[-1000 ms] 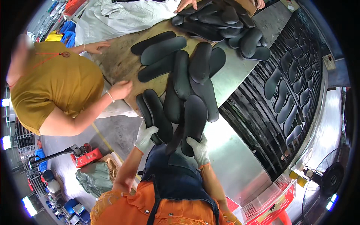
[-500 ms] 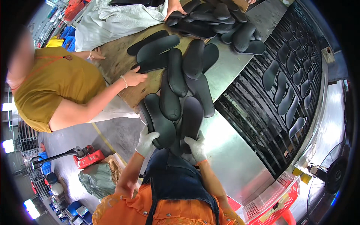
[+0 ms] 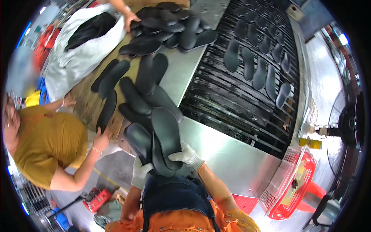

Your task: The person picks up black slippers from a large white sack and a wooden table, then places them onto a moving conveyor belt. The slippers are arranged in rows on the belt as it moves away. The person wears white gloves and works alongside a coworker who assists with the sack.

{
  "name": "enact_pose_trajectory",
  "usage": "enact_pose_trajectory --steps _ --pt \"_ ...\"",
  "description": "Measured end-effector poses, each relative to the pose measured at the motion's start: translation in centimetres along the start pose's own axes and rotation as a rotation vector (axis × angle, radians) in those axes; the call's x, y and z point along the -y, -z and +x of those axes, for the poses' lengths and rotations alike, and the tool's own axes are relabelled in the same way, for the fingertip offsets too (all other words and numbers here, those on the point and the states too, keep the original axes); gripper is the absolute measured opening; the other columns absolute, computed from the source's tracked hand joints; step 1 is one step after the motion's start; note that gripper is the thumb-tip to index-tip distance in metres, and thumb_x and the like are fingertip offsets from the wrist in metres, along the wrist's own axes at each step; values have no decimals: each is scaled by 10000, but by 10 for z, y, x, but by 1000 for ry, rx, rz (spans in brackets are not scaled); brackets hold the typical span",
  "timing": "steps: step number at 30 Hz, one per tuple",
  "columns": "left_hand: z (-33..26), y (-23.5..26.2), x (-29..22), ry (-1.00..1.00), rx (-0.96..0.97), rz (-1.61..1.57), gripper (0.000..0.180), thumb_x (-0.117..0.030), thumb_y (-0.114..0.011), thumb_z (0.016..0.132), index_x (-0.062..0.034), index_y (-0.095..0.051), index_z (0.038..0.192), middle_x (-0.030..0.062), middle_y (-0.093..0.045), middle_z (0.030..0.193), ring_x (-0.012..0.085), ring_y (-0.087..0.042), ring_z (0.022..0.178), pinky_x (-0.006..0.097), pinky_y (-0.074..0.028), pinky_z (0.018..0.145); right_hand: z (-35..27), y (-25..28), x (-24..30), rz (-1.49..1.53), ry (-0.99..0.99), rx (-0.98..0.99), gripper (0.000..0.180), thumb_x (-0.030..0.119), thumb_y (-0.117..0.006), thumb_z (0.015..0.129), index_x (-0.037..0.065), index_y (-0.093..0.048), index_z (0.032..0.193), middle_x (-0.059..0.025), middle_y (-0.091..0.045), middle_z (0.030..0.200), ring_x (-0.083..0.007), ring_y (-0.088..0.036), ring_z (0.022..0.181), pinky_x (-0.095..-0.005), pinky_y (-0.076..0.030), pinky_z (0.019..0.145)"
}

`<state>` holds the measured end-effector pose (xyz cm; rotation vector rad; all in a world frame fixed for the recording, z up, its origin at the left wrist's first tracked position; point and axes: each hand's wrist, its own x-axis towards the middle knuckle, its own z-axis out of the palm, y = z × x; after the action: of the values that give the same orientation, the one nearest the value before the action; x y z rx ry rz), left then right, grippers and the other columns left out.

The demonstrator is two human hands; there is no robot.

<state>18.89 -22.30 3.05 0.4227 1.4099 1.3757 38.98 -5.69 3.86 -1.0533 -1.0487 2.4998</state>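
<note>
At the table's near edge, both gloved hands [image 3: 164, 166] pinch 2 black insoles [image 3: 164, 139], long axes pointing away.

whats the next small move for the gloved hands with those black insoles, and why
Probably carry the held black insoles forward and lay them on the dark slatted belt. Both the right hand and left hand grip a small stack at the near edge of the steel table, and single insoles on the belt already lie spaced in rows, with bare slats nearest the stack.

A shoe factory — black insoles [image 3: 166, 133] heaped beside a slatted conveyor [image 3: 247, 96].
</note>
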Motion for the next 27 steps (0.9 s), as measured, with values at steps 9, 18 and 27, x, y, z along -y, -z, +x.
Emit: enact_pose_trajectory --steps 9,18,27 --pt "35 -70 -5 155 203 -126 872 -16 -780 750 -33 -373 1521 119 -577 1411 285 -573 1298 419 -486 1091 -34 52 2 368 107 -133 520 -47 -754 734 -8 -640 1240 -97 -719 1055 -177 -693 890 -341 -586 800" --pt "122 -197 8 408 491 -447 704 -207 -684 932 -59 -363 1541 151 -537 1460 296 -565 1310 471 -465 1126 -55 145 10 633 340 -419 406 -75 -757 695 -30 -707 1096 -94 -732 954 -220 -706 788 -382 -601 756" --pt "235 -331 13 -27 100 995 1077 -465 -860 688 -171 -318 1571 289 -412 1457 432 -496 1312 476 -426 1102 -46 293 68 40 183 -1100 459 135 -784 666 23 -724 1107 -123 -758 991 -251 -721 937 -365 -543 852"
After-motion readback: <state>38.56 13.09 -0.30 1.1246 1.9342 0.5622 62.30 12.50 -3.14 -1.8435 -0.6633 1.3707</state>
